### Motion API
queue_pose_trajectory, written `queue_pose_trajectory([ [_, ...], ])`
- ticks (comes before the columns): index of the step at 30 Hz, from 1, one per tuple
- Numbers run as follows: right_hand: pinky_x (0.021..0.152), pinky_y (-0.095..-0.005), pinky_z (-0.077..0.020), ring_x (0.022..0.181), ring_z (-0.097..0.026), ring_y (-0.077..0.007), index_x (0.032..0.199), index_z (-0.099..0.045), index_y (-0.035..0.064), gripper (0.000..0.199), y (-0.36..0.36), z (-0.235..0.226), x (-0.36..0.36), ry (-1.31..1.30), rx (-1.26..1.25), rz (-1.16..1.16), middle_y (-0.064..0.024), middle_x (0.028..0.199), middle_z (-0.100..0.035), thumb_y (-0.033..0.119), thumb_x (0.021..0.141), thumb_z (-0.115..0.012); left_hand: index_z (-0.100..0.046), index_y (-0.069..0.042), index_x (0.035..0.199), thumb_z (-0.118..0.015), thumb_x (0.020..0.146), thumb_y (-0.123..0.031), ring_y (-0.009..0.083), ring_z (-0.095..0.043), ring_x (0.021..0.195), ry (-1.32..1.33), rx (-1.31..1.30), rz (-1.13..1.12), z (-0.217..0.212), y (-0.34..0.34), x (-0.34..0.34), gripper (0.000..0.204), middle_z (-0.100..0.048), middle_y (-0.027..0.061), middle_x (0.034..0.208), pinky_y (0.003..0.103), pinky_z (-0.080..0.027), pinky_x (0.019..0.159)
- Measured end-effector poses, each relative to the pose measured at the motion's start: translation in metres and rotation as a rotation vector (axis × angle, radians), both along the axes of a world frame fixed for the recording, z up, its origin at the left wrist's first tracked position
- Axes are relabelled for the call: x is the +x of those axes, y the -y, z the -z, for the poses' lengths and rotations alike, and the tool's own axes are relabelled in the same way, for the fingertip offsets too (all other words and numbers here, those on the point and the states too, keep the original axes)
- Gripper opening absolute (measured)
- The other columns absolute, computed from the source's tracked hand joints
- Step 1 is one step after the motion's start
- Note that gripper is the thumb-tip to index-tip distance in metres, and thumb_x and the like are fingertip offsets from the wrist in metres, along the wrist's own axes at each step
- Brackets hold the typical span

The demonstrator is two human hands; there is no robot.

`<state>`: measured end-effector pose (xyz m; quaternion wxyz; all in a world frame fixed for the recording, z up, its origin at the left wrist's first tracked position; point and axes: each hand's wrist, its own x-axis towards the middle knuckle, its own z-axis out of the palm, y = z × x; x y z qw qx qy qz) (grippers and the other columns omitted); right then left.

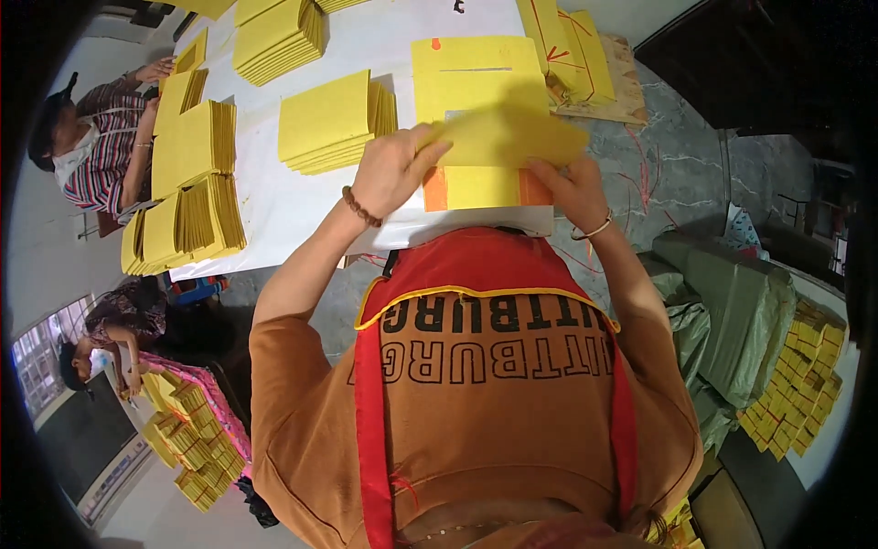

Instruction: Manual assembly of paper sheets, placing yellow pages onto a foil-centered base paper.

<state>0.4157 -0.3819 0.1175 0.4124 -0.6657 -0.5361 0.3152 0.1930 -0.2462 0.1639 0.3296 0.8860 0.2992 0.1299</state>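
A yellow paper sheet (512, 137) is lifted over a pile of yellow sheets with orange strips (480, 188) at the near edge of the white table (274, 201). My left hand (393, 165), with a bead bracelet at the wrist, pinches the sheet's left end. My right hand (572, 188), with a thin bangle, grips its lower right edge. Behind the pile lies a larger yellow sheet (476, 73) with a small orange dot.
Stacks of folded yellow paper (334, 119) (187, 174) (274, 37) cover the table. A person in a striped shirt (101, 151) sits at the left edge. Another person (119, 334) bends over bundles (197, 439) on the floor. Green sacks (741, 311) and tied yellow bundles (796, 384) lie at right.
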Motion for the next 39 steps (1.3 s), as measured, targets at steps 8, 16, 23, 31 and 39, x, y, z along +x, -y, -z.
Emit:
queue_pose_trajectory([
  [8,0.069,-0.0242,-0.0471,0.079,-0.06,-0.0092,0.121,-0.05,0.0023,0.044,-0.023,0.007,-0.009,-0.311,0.187,0.222,-0.0086,0.092,-0.065,0.016,0.081,-0.064,-0.063,-0.001,0.099,-0.056,0.086,-0.03,0.0191,-0.058,0.06,-0.028,-0.417,-0.206,0.026,-0.03,0.014,0.032,-0.061,0.014,0.068,0.032,-0.045,0.059],
  [16,0.065,-0.0224,-0.046,0.07,-0.055,-0.0083,0.109,-0.061,0.0022,0.032,-0.036,0.019,-0.001,-0.231,0.057,0.286,-0.0062,0.094,-0.065,0.013,0.079,-0.064,-0.063,0.003,0.097,-0.056,0.086,-0.028,0.017,-0.059,0.066,0.015,-0.551,-0.231,0.032,-0.038,0.02,0.033,-0.064,0.0121,0.074,0.031,-0.046,0.064],
  [23,0.069,-0.0247,-0.0468,0.075,-0.058,-0.0113,0.109,-0.061,0.0045,0.032,-0.039,0.021,0.002,-0.243,0.035,0.313,-0.01,0.093,-0.066,0.015,0.078,-0.063,-0.054,0.0,0.111,-0.061,0.082,-0.019,0.0191,-0.06,0.073,0.121,-0.452,-0.287,0.019,-0.033,0.019,0.036,-0.063,0.0122,0.09,0.031,-0.047,0.065],
  [31,0.067,-0.0254,-0.0471,0.074,-0.059,-0.0111,0.109,-0.061,0.0033,0.033,-0.04,0.023,0.003,-0.252,0.046,0.311,-0.0105,0.092,-0.066,0.016,0.079,-0.063,-0.04,-0.011,0.131,-0.053,0.085,-0.034,0.0315,-0.035,0.124,-0.009,0.513,0.334,0.012,0.007,0.03,0.053,-0.04,0.0115,0.134,0.046,-0.028,0.1],
  [39,0.088,-0.0388,-0.0398,0.101,-0.055,-0.0201,0.115,-0.058,0.0084,0.039,-0.023,-0.003,-0.015,0.535,0.222,0.31,-0.0112,0.121,-0.054,0.022,0.079,-0.062,-0.037,-0.014,0.134,-0.054,0.081,-0.046,0.029,-0.029,0.128,-0.13,0.52,0.328,0.031,0.013,0.026,0.064,-0.035,0.0082,0.139,0.047,-0.021,0.104],
])
